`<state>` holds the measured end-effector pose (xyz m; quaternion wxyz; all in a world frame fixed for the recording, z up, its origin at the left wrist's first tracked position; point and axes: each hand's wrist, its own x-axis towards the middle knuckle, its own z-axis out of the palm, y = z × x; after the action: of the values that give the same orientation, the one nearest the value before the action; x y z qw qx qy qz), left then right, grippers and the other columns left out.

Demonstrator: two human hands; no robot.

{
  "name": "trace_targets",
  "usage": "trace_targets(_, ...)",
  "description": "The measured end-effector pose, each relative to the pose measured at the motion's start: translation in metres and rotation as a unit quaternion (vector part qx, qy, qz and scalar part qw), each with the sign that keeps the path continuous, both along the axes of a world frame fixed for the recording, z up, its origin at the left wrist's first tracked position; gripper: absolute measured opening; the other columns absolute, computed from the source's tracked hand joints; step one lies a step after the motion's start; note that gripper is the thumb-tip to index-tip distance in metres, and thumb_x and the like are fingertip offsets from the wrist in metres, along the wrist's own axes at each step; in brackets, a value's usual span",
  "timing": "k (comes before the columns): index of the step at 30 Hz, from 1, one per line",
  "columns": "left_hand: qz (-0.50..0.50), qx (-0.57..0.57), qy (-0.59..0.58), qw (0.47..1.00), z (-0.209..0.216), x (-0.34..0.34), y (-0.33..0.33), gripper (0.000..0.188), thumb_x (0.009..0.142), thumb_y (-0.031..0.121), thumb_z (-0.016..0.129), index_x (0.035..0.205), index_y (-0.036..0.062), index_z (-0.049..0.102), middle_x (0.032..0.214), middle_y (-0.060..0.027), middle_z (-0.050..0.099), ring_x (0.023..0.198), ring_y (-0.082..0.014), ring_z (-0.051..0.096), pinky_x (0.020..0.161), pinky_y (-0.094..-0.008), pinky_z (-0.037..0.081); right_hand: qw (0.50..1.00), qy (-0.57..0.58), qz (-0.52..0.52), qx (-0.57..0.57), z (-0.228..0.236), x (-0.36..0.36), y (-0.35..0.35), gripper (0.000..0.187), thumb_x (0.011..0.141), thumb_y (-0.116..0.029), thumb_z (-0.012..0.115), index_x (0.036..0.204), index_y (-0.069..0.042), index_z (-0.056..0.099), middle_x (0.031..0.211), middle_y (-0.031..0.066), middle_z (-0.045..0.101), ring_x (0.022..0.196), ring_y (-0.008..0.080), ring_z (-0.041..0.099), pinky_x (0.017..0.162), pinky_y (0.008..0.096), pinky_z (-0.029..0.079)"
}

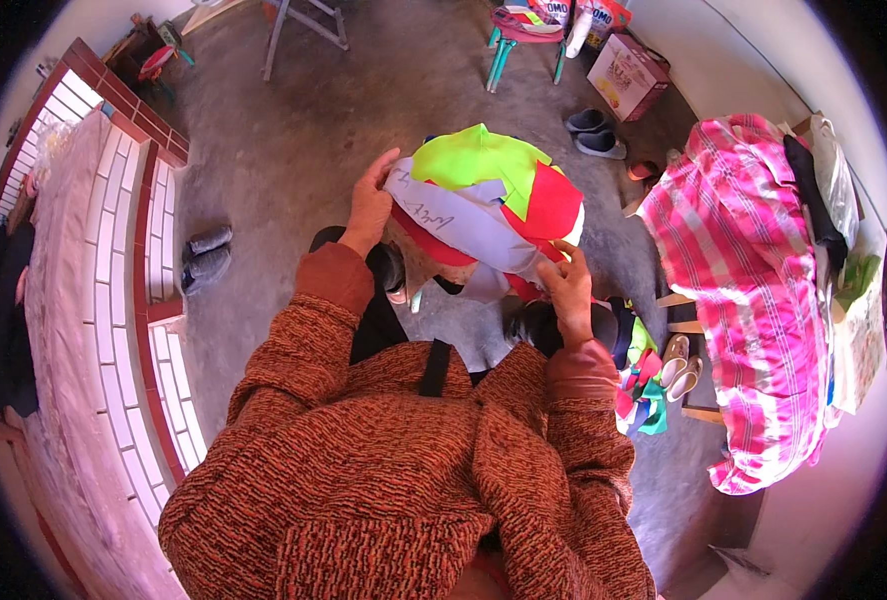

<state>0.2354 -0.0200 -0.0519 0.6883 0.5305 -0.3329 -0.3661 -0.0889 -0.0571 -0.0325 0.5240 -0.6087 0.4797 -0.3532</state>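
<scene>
Between my hands stretches a whitish, cloth-like strip (458, 222) with dark handwriting on it. My left hand (370, 205) is closed on its upper left end, the fingertips partly hidden behind it. At its lower right end my right hand (568, 290) pinches the edge, close to a red piece. Beneath and beyond the strip lie a neon yellow-green cloth piece (478, 158) and a red cloth piece (551, 203), heaped in front of my knees. What supports the heap is mostly hidden.
Coloured cloth scraps (645, 385) lie by my right leg, near pale shoes (680, 368). A pink plaid cloth (738, 290) covers furniture at right. Dark slippers (595, 134), a carton (628, 77) and a stool (525, 28) stand beyond. A white-tiled platform (113, 280) runs along the left.
</scene>
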Motion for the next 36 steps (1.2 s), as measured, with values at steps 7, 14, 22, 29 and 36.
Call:
trace_targets(7,-0.139,0.097,-0.147,0.974,0.018,0.021,0.032,0.070,0.069,-0.006,0.053,0.136,0.0057,0.039,0.130,-0.0113,0.047,0.121,-0.0215,0.043,0.102,-0.0289,0.030,0.921,0.251,-0.096,-0.281,0.017,0.001,0.002,0.045,0.074,-0.008,0.064,0.117,-0.004,0.051,0.099,0.0141,0.057,0.091,0.0289,0.056,0.080,0.0379,0.044)
trace_targets(14,-0.002,0.042,-0.333,0.942,0.035,0.014,0.040,0.061,0.072,0.006,0.058,0.131,0.0068,0.044,0.136,-0.0143,0.041,0.129,-0.0302,0.034,0.107,-0.0365,0.024,0.820,0.365,0.042,-0.438,0.043,0.049,0.012,0.060,0.077,-0.027,0.064,0.131,-0.009,0.044,0.140,0.0167,0.032,0.132,0.0318,0.028,0.105,0.0492,0.021)
trace_targets(22,0.025,0.077,-0.654,0.752,0.001,-0.077,0.001,0.048,0.079,0.033,0.056,0.125,0.0175,0.053,0.135,-0.0146,0.042,0.128,-0.0357,0.032,0.103,-0.0559,0.018,0.794,0.418,0.152,-0.414,-0.003,0.069,0.014,0.066,0.077,-0.050,0.057,0.135,-0.021,0.040,0.143,0.0097,0.031,0.132,0.0284,0.028,0.104,0.0592,0.013)
trace_targets(29,0.011,0.094,-0.639,0.763,0.006,-0.081,-0.002,0.048,0.077,0.033,0.056,0.123,0.0183,0.054,0.135,-0.0142,0.042,0.127,-0.0364,0.033,0.104,-0.0557,0.015,0.813,0.400,0.132,-0.402,-0.009,0.068,0.013,0.065,0.075,-0.049,0.059,0.132,-0.021,0.045,0.142,0.0086,0.035,0.130,0.0296,0.032,0.104,0.0568,0.012)
trace_targets(36,0.008,0.096,-0.643,0.760,0.011,-0.081,-0.003,0.048,0.076,0.033,0.057,0.121,0.0179,0.055,0.134,-0.0144,0.043,0.125,-0.0370,0.035,0.103,-0.0562,0.018,0.818,0.391,0.135,-0.399,-0.013,0.067,0.010,0.067,0.072,-0.047,0.062,0.131,-0.020,0.046,0.141,0.0106,0.035,0.130,0.0301,0.031,0.104,0.0584,0.013)
